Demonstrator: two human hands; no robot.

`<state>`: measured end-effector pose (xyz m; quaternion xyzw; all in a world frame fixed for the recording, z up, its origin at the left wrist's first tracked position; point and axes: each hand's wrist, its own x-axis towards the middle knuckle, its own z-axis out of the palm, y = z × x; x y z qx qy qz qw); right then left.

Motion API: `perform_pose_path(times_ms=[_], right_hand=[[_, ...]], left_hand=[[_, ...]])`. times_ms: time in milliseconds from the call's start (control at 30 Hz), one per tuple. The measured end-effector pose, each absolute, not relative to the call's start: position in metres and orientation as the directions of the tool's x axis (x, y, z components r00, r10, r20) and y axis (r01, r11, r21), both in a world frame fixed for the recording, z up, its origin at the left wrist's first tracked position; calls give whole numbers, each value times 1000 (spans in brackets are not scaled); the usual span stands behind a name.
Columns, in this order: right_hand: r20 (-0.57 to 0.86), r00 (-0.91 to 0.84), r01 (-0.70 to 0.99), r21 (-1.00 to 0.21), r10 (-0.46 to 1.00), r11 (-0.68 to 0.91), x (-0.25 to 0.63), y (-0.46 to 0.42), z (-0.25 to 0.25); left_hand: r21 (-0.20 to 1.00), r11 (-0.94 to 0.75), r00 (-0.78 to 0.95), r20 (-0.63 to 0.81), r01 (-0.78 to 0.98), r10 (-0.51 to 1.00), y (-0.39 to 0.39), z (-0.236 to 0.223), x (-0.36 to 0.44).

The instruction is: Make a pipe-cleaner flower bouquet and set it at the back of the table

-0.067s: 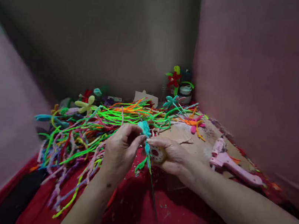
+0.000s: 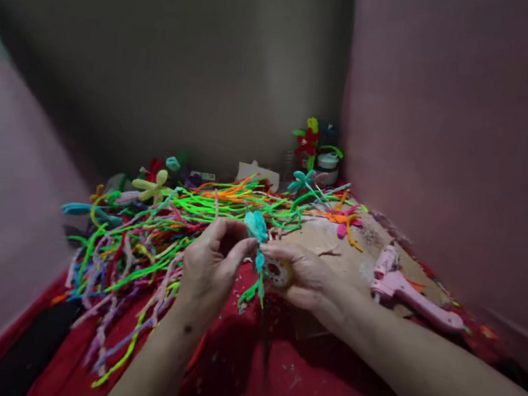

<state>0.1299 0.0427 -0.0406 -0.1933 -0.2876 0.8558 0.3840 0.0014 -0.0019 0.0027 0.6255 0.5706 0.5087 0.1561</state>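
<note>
A turquoise pipe-cleaner flower [image 2: 256, 225] is held upright over the table, its green lower part and thin dark stem [image 2: 265, 340] trailing downward, the stem blurred. My left hand [image 2: 211, 269] pinches it just below the petals between thumb and forefinger. From the other side, the fingertips of my right hand [image 2: 305, 273] meet the same spot, while that hand also grips a roll of tape [image 2: 286, 275] with a pale core. A green pipe-cleaner leaf [image 2: 248, 295] hangs beside the stem. The exact contact at the fingertips is too small to make out.
A large heap of pipe cleaners [image 2: 156, 255] covers the left and back of the red cloth [image 2: 305, 389]. To the right, a pink glue gun [image 2: 399, 291] lies on cardboard [image 2: 358, 262]. Finished flowers, including a yellow one [image 2: 150, 186] and a red one [image 2: 307, 141], stand behind, near the walls.
The turquoise flower head has turned slightly, and its stem has swung a little. My left hand has shifted slightly left; my right hand stays almost in place.
</note>
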Motion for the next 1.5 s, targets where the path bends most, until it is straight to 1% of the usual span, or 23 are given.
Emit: perform_pose_path(times_ms=[67, 133, 200, 267, 300, 333, 400, 467, 500, 533, 567, 600, 667, 733, 800, 900, 1000, 1100, 1267, 1400, 1500], right_hand=[[-98, -599, -581, -629, 794, -516, 130, 44, -39], [-72, -525, -635, -631, 848, -446, 130, 44, -37], [-32, -468, -665, -646, 883, -376, 129, 44, -37], [6, -433, -682, -656, 901, -323, 128, 43, -37], [22, -412, -690, -660, 911, -297, 127, 42, -37], [35, -388, -697, -665, 921, -268, 126, 42, -37], [62, -340, -694, -690, 938, -206, 125, 40, -37], [103, -315, -680, -717, 943, -149, 125, 39, -37], [128, -312, -672, -730, 942, -124, 125, 38, -36], [154, -308, -662, -743, 939, -95, 125, 38, -36], [179, -302, -650, -757, 936, -65, 126, 38, -36], [200, -296, -641, -767, 934, -39, 126, 38, -36], [228, -295, -629, -778, 928, -9, 128, 38, -35], [252, -308, -617, -787, 917, 9, 129, 39, -34], [275, -303, -589, -806, 912, 48, 130, 40, -33], [295, -303, -561, -824, 906, 81, 131, 40, -31], [278, -340, -581, -814, 898, 32, 131, 41, -31], [208, -393, -593, -802, 896, -74, 130, 42, -32], [105, -497, -619, -738, 861, -267, 130, 44, -32], [78, -601, -612, -685, 796, -394, 134, 48, -30], [70, -647, -592, -674, 760, -442, 137, 50, -28]], left_hand=[[847, -283, -209, 408, 450, 889, -3, 4, 3], [884, -265, -205, 362, 386, 909, -4, 4, 5], [878, -273, -145, 353, 392, 924, -3, 0, 8], [819, -306, -75, 388, 486, 919, -2, -7, 12], [756, -318, -59, 425, 572, 903, -2, -11, 14], [667, -323, -48, 475, 671, 879, -2, -15, 16], [440, -292, -14, 573, 849, 820, -1, -22, 20], [235, -245, 51, 616, 941, 786, -1, -27, 22], [173, -236, 80, 621, 956, 780, -2, -28, 22], [148, -236, 95, 622, 960, 777, -1, -28, 22], [158, -245, 95, 625, 957, 775, -1, -28, 22], [197, -264, 85, 629, 944, 773, -1, -28, 21], [333, -303, 36, 619, 893, 785, -1, -25, 20], [500, -319, -24, 565, 805, 825, -1, -22, 19], [648, -311, -65, 488, 695, 870, -2, -19, 19], [834, -261, -117, 359, 487, 926, -5, -15, 22], [955, -186, -143, 223, 231, 964, -6, -12, 23], [991, -121, -129, 127, 57, 983, -5, -11, 23], [989, -6, -47, -1, -151, 999, -5, -7, 21], [965, 44, 56, -30, -259, 998, -6, -5, 20], [944, 88, 129, -49, -318, 990, -7, -5, 19]])
